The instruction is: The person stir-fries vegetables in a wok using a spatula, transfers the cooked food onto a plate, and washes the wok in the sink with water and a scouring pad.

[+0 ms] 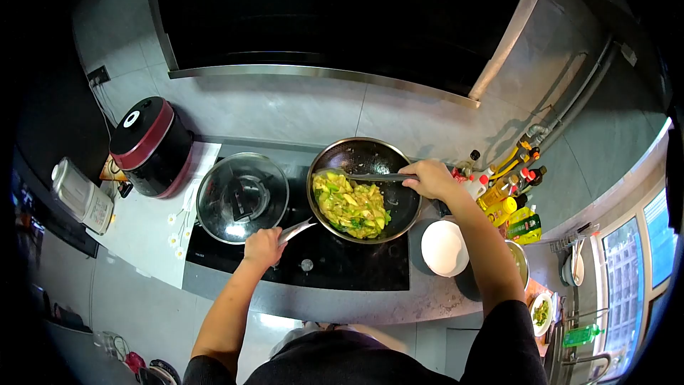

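A dark wok (402,207) stands over the right side of the black cooktop, with chopped yellow and green food (350,207) heaped in its left half. My left hand (263,247) is closed around the wok's metal handle (296,230). My right hand (429,179) grips the dark handle of a spatula (381,178), which reaches leftward across the wok. The spatula's head lies at the left edge of the food and is partly hidden. A white bowl (444,248) sits to the right of the wok, below my right forearm.
A glass lid (214,207) covers the left burner of the cooktop (356,271). A red and black electric cooker (151,146) and a white appliance (82,196) stand at left. Several bottles (502,191) crowd the right, near a plate of green food (541,314). A range hood edge (320,71) hangs above.
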